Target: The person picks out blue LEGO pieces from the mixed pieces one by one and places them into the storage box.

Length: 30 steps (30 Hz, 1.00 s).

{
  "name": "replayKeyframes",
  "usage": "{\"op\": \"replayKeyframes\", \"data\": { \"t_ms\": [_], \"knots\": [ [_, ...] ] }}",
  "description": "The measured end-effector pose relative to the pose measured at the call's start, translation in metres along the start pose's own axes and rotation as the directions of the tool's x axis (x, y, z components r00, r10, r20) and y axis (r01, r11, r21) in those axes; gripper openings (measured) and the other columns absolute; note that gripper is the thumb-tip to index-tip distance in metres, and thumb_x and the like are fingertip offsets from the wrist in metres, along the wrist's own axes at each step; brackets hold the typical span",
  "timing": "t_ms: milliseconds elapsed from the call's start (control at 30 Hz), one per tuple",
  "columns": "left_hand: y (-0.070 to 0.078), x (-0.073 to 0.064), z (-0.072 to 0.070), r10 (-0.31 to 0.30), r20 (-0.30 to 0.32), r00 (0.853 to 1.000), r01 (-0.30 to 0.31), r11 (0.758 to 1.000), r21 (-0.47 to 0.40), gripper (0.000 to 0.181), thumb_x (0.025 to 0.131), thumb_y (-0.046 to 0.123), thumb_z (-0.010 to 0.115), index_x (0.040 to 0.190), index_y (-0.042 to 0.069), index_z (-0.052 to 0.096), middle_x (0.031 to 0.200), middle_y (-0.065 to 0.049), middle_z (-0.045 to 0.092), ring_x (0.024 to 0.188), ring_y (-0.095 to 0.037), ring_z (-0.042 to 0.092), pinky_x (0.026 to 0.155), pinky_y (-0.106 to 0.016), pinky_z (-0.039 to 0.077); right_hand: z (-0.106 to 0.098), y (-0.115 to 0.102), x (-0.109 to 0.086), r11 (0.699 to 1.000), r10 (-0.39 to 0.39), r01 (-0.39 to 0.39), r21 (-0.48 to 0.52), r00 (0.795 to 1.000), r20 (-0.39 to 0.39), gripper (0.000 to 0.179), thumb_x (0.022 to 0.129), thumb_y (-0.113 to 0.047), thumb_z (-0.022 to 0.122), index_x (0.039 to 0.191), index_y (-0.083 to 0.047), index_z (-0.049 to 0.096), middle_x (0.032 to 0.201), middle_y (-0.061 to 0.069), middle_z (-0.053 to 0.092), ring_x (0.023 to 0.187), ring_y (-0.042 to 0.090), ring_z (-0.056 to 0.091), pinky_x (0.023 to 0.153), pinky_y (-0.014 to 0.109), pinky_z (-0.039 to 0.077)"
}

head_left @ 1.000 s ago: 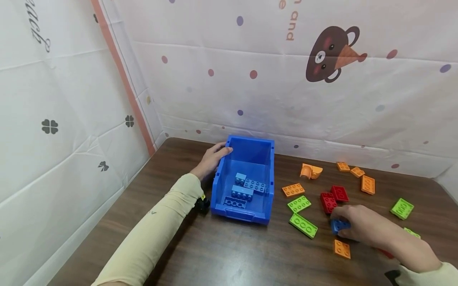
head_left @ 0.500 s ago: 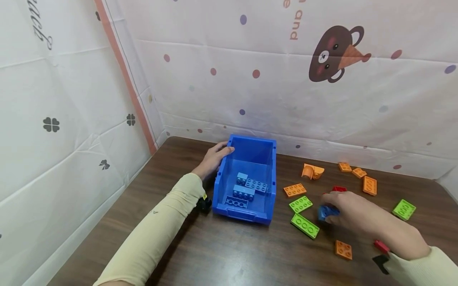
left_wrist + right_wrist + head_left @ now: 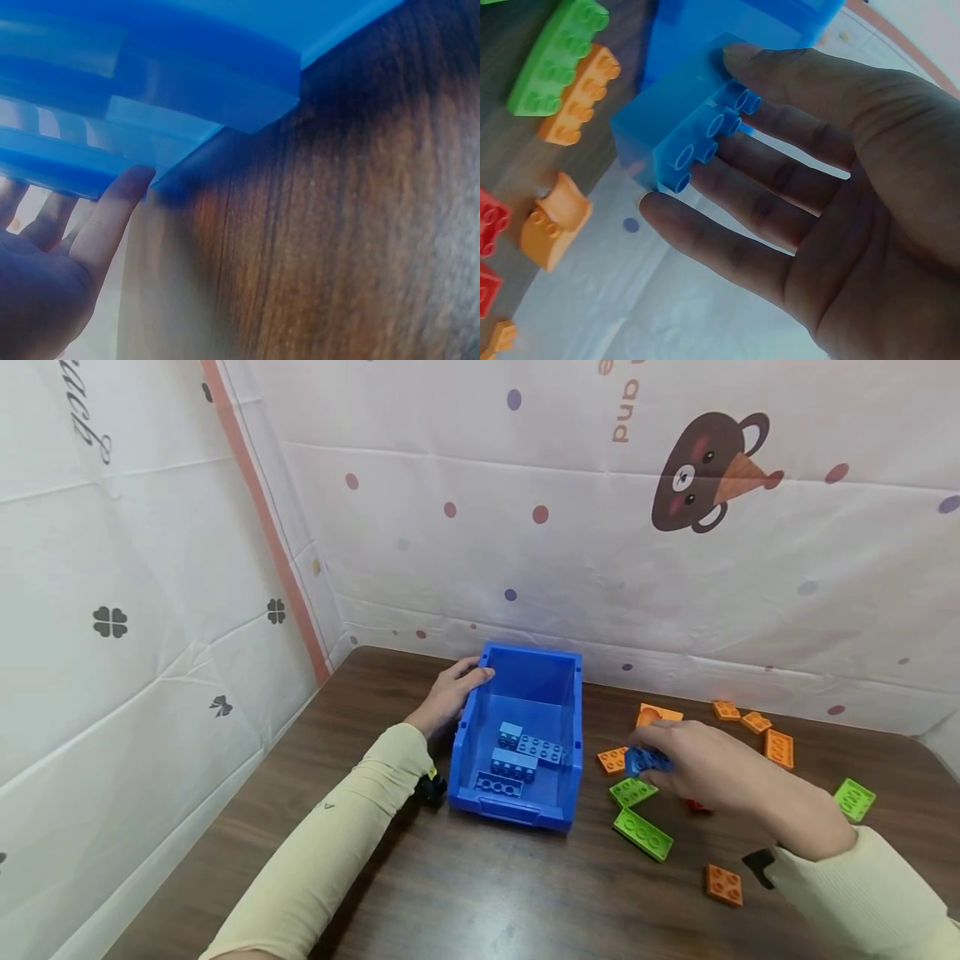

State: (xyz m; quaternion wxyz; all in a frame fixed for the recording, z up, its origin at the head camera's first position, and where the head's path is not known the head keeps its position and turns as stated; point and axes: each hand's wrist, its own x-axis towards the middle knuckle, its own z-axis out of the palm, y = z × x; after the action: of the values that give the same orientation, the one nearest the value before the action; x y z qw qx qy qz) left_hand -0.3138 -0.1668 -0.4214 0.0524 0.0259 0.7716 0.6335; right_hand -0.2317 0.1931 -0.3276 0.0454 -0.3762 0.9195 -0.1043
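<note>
My left hand (image 3: 448,695) grips the left rim of a blue plastic bin (image 3: 534,648), its thumb over the edge. In the left wrist view its fingers lie against the bin's blue wall (image 3: 187,82). Several blue toy bricks (image 3: 513,765) lie inside on the bin's floor. To the right of the bin, my right hand (image 3: 712,768) pinches a blue building brick (image 3: 679,112) between thumb and fingers, studs facing the palm. That brick hangs above the green and orange plates, lifted off the table.
On the brown table (image 3: 585,893) lie green plates (image 3: 643,834), an orange curved piece (image 3: 660,713), an orange plate (image 3: 724,885) and more orange pieces (image 3: 778,749). A green plate (image 3: 853,799) lies far right. Red bricks (image 3: 489,225) are mostly hidden under my right hand. A printed cloth (image 3: 420,552) hangs behind.
My right hand has lifted the blue brick from the table and carried it left and away from me, toward the bin. My left hand stays on the rim.
</note>
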Motion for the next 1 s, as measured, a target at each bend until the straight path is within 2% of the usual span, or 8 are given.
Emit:
{"op": "replayKeyframes", "data": {
  "t_ms": [200,433,767,1000],
  "knots": [
    [0.003,0.0,0.002,-0.006,0.001,1.0,0.006,1.0,-0.006,0.061,0.106,0.048,0.06,0.159,0.019,0.048,0.15,-0.015,0.057,0.126,-0.04,0.063,0.098,-0.057,0.057,-0.012,-0.009,0.01,1.0,-0.014,0.015,0.007,0.999,-0.029,0.032,0.088,-0.01,0.088,0.117,-0.008,0.074,0.102,-0.004,0.07,0.084,0.012,0.065,0.075,0.042,0.063],
    [0.001,0.001,0.001,0.0,0.001,1.0,0.0,1.0,-0.009,0.062,0.106,0.049,0.06,0.159,0.02,0.048,0.151,-0.014,0.057,0.127,-0.04,0.063,0.099,-0.058,0.056,-0.021,-0.02,0.024,0.999,-0.048,0.049,0.003,0.997,-0.066,0.036,0.089,-0.013,0.088,0.122,-0.007,0.074,0.109,0.001,0.072,0.087,0.016,0.068,0.077,0.045,0.063],
    [-0.001,0.001,0.001,0.012,0.004,1.0,-0.012,1.0,-0.013,0.063,0.105,0.05,0.06,0.159,0.019,0.048,0.149,-0.015,0.058,0.125,-0.04,0.064,0.098,-0.057,0.057,-0.028,-0.04,0.05,0.996,-0.079,0.075,-0.041,0.991,-0.111,0.041,0.091,-0.014,0.086,0.129,-0.005,0.073,0.121,0.01,0.073,0.102,0.027,0.072,0.086,0.049,0.062],
    [-0.002,0.001,0.001,0.006,0.0,1.0,-0.006,1.0,-0.019,0.063,0.105,0.05,0.061,0.159,0.02,0.048,0.148,-0.015,0.058,0.125,-0.039,0.065,0.098,-0.056,0.058,-0.024,-0.043,0.072,0.992,-0.122,0.117,-0.048,0.982,-0.143,0.04,0.092,-0.012,0.085,0.129,-0.004,0.072,0.119,0.012,0.073,0.098,0.026,0.073,0.084,0.047,0.063]
  ]
}}
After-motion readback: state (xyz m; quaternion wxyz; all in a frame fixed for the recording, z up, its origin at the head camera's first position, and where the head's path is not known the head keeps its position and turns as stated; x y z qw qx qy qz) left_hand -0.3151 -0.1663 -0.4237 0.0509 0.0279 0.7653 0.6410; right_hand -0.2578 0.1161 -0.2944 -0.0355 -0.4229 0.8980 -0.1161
